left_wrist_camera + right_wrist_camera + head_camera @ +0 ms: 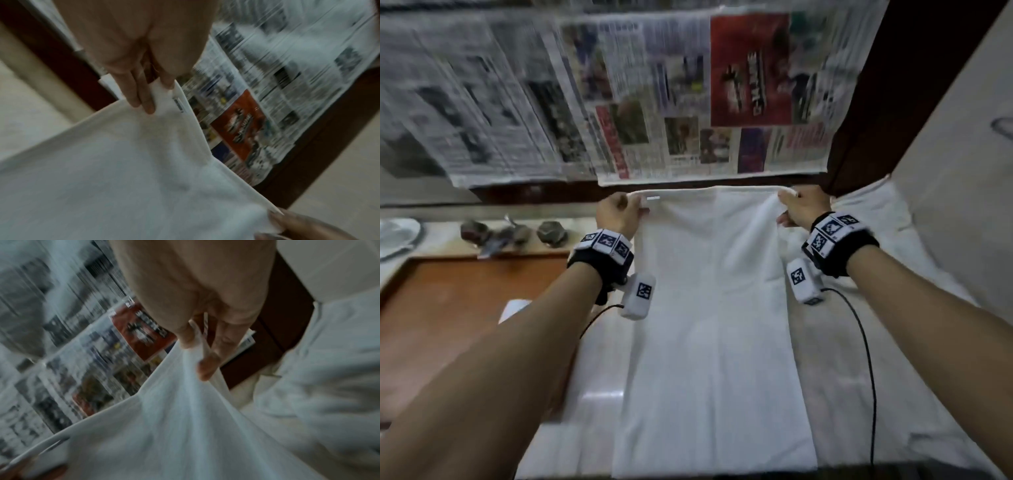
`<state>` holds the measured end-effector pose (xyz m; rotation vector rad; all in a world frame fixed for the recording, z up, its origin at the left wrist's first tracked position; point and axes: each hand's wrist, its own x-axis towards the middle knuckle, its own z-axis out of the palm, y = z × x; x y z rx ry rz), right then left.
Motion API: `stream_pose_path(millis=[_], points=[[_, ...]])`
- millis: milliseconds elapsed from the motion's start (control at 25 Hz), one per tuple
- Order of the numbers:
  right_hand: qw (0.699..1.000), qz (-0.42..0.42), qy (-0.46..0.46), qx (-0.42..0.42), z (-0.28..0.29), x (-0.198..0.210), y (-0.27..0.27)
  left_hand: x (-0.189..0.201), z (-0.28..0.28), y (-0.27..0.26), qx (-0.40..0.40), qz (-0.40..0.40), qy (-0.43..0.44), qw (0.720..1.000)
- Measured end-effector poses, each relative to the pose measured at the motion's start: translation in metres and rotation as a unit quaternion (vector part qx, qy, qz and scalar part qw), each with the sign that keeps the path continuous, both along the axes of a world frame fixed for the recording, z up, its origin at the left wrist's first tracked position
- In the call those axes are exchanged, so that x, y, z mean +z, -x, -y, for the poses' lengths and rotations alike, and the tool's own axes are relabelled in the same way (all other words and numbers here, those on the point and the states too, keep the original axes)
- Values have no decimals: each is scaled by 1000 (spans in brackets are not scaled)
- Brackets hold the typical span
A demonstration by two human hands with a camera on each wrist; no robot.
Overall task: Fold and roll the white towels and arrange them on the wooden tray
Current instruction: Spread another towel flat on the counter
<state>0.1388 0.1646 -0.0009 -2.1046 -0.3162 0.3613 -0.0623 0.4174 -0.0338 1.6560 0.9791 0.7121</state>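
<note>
We hold our arms straight out. Our left hand (pixel 619 214) and right hand (pixel 803 207) each pinch a top corner of the white towel (pixel 709 308), fingers (pixel 144 99) curled. It hangs down over the tabletop (pixel 599 370). Its bottom edge is cut off.

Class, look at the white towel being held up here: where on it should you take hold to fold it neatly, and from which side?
Hold the towel by its two top corners, coming from above with one hand at each end of the hem. The left hand and right hand each pinch a corner, so the hem runs straight and the cloth hangs flat below.
</note>
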Motion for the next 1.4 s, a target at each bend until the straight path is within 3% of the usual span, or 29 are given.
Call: stream_pose_path(millis=[40, 120, 240, 320, 440, 520, 560, 680, 720, 800, 840, 880, 920, 1000, 1040, 1080, 1160, 1200, 1280, 1400], points=[[1000, -7, 26, 6, -3, -24, 2, -20, 6, -2, -19, -54, -36, 998], [983, -2, 168, 79, -1, -85, 26, -76, 32, 1, -92, -223, -58, 969], [906, -4, 316, 280, 12, -176, 95, -157, 96, 18, -298, -393, -100, 864], [870, 24, 357, 340, 20, -208, 114, -181, 117, 28, -335, -424, -137, 830], [878, 37, 355, 321, 12, -209, 89, -178, 102, 23, -312, -453, -158, 820], [887, 27, 343, 309, 1, -200, 90, -167, 103, 10, -289, -490, -113, 815], [883, 43, 335, 326, -2, -199, 102, -163, 114, 6, -296, -488, -85, 817], [849, 97, 348, 386, 21, -208, 128, -166, 145, 34, -368, -454, -107, 804], [857, 75, 366, 356, 36, -211, 122, -171, 138, 52, -352, -457, -121, 808], [885, 1, 418, 204, 57, -204, 102, -177, 109, 78, -217, -502, -98, 832], [884, -21, 436, 166, 63, -197, 104, -173, 104, 86, -162, -519, -62, 837], [886, -13, 425, 186, 62, -191, 117, -165, 110, 88, -166, -515, -42, 840], [881, 33, 395, 258, 59, -189, 143, -160, 132, 88, -226, -482, -60, 844], [834, 96, 341, 423, 60, -197, 197, -162, 185, 95, -383, -412, -112, 819], [819, 99, 336, 454, 70, -199, 207, -164, 195, 107, -421, -397, -128, 805], [827, 90, 347, 433, 80, -204, 199, -170, 188, 118, -410, -401, -150, 805], [865, 38, 413, 283, 97, -206, 176, -175, 156, 140, -289, -466, -132, 826], [865, 18, 443, 234, 100, -200, 174, -171, 146, 146, -235, -503, -106, 825], [873, 44, 399, 277, 90, -192, 204, -163, 163, 145, -259, -476, -92, 835], [835, 105, 338, 421, 86, -201, 252, -167, 214, 146, -416, -382, -157, 810]])
